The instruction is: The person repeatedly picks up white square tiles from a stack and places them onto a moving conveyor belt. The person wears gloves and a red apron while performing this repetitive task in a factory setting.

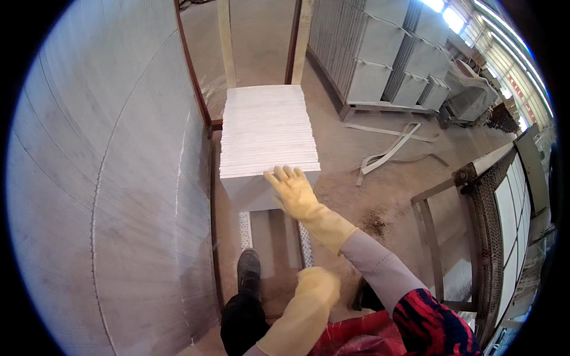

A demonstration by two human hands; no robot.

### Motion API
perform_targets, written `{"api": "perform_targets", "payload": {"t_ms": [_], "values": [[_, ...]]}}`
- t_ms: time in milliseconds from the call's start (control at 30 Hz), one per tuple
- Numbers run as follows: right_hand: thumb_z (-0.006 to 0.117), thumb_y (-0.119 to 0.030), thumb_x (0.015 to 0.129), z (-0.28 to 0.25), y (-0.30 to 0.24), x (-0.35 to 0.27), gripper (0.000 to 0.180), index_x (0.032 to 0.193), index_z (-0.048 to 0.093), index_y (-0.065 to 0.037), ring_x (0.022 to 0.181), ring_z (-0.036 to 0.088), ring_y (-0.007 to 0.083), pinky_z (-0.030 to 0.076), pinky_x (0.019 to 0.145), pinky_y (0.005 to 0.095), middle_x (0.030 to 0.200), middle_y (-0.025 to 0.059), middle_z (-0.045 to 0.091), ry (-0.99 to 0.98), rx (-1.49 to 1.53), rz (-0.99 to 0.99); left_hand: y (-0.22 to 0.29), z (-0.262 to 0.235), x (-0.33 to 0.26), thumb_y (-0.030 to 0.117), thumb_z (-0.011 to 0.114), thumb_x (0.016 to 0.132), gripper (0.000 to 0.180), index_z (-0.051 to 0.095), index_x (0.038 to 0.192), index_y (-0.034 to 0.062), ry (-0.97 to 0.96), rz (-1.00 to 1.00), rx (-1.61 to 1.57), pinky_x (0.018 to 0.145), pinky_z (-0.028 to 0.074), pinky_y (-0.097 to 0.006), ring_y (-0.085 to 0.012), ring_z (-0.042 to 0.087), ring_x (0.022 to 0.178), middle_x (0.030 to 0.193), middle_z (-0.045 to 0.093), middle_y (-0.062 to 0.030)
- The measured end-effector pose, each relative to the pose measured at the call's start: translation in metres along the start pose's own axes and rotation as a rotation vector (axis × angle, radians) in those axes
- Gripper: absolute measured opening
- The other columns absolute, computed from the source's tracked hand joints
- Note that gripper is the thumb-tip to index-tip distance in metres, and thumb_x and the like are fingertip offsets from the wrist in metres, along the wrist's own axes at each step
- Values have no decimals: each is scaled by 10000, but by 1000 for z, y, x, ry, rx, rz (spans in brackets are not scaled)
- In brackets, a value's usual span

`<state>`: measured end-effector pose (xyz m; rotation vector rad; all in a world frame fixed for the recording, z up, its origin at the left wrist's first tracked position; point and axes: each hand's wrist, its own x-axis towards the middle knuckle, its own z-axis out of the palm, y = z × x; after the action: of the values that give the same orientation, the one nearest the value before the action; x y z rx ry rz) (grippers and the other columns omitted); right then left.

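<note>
A row of thin white-grey slabs (pixel 267 127), standing on edge and packed face to face, runs away from me in the middle of the head view. My right hand (pixel 294 193), in a pale yellow rubber glove, rests at the top edge of the nearest slab, its fingers stretched out and apart. Lower down and close to my body is my left hand (pixel 317 286), in a matching glove. It is slightly smeared by motion and its fingers are hidden, so I cannot see whether it holds anything.
A tall grey slab wall (pixel 113 178) rises at my left. Large slab stacks (pixel 374 53) stand on a metal frame at the far right. Loose pale strips (pixel 389 151) lie on the floor. Nearer at right is a machine bed (pixel 496 237) with white tiles. My boot (pixel 249 272) stands by the slabs' supports.
</note>
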<state>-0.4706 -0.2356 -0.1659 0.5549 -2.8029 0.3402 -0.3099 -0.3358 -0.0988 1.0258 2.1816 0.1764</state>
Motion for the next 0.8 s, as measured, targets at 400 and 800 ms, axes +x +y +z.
{"api": "perform_targets", "payload": {"t_ms": [400,800], "values": [[709,-176,704,23,4,3,709,1333,401,-66,1273,315,395,265,1044,489,1386,264,322,-146,-171,44,15,-8,-7,95,576,757,184,717,868,54,-124,66,-117,701,524,-406,-296,674,837,884,693,-146],[758,-190,674,21,5,3,727,1313,423,-99,1242,359,405,350,997,449,1349,264,354,-126,-127,26,16,-12,-11,87,571,763,196,710,892,38,-131,107,-83,710,523,-411,-301,675,844,897,690,-161]]}}
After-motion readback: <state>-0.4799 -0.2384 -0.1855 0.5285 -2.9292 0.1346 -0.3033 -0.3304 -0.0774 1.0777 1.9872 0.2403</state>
